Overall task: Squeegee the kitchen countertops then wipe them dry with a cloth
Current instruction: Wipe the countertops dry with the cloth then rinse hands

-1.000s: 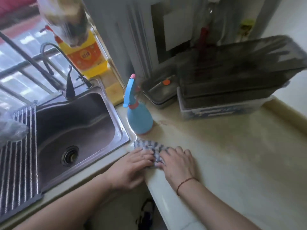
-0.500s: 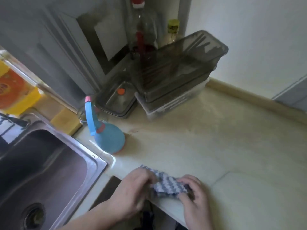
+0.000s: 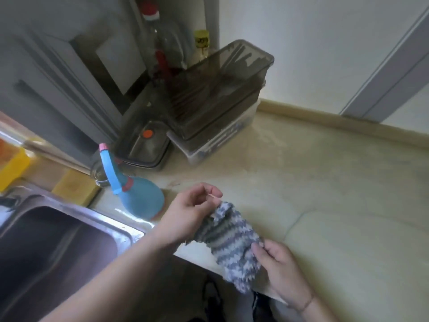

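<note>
A grey-and-white zigzag cloth point(image 3: 228, 242) hangs stretched between both my hands above the front edge of the beige countertop point(image 3: 325, 182). My left hand point(image 3: 190, 212) pinches the cloth's upper corner with curled fingers. My right hand point(image 3: 278, 268) pinches its lower right edge. The cloth is lifted off the counter. No squeegee is in view.
A blue spray bottle point(image 3: 137, 196) stands just left of my left hand, beside the steel sink point(image 3: 58, 242). Stacked dark plastic containers point(image 3: 216, 101) and bottles point(image 3: 162, 43) fill the back corner. A yellow sponge point(image 3: 74, 187) lies behind the sink. The wall edge point(image 3: 336, 115) bounds the counter.
The cloth lay flat under both hands on the counter; now both hands have picked it up and pulled it open between them. The view has swung right, away from the sink.
</note>
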`<state>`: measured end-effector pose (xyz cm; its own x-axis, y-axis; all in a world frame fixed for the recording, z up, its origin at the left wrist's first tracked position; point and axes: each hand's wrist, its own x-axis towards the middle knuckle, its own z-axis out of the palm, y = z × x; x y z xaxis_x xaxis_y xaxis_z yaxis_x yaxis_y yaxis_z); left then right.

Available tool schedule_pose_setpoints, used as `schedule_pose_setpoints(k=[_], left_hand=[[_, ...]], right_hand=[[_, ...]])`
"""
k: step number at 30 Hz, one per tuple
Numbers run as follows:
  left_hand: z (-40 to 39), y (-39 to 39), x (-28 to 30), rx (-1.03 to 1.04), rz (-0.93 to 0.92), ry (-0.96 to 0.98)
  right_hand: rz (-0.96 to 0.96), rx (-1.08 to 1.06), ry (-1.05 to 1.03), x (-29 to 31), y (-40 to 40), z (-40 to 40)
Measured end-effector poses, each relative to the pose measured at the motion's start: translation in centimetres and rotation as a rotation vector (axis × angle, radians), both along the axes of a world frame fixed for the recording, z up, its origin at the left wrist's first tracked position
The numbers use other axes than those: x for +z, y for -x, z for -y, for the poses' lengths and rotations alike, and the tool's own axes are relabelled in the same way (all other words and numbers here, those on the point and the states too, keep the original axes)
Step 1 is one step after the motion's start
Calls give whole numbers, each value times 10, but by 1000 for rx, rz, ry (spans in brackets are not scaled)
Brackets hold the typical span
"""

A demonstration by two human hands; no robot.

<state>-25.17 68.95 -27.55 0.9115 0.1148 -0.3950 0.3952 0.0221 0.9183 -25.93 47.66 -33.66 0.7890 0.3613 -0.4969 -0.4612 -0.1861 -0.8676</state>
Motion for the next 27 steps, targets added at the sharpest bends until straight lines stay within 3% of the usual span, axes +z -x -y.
schedule_pose_setpoints(k=[3, 5, 7, 12, 16, 19, 22, 25, 27], left_hand=[[-4, -27, -1, -69, -103, 32], [7, -29, -9, 48, -161, 83], [20, -14, -22, 131, -263, 132], [36, 41, -33, -77, -649, 292], [27, 58, -18, -245, -551, 94], [24, 65, -10, -230, -262, 13], [26, 72, -22, -26, -43, 234], [27, 74, -26, 19, -67, 527], [29, 76, -27, 46, -67, 592]], right_hand=[[-412, -206, -392, 12, 5, -4], [-512, -324, -571, 23, 9, -10], [-472, -353, -665, 30, 9, -11], [-211, -310, -551, 32, 15, -5], [-25, -281, -385, 12, 29, 7], [169, -79, -409, 12, 33, 5], [287, 48, -377, 24, 32, 0], [446, 151, -310, 18, 31, 0], [524, 144, -213, 16, 31, 3]])
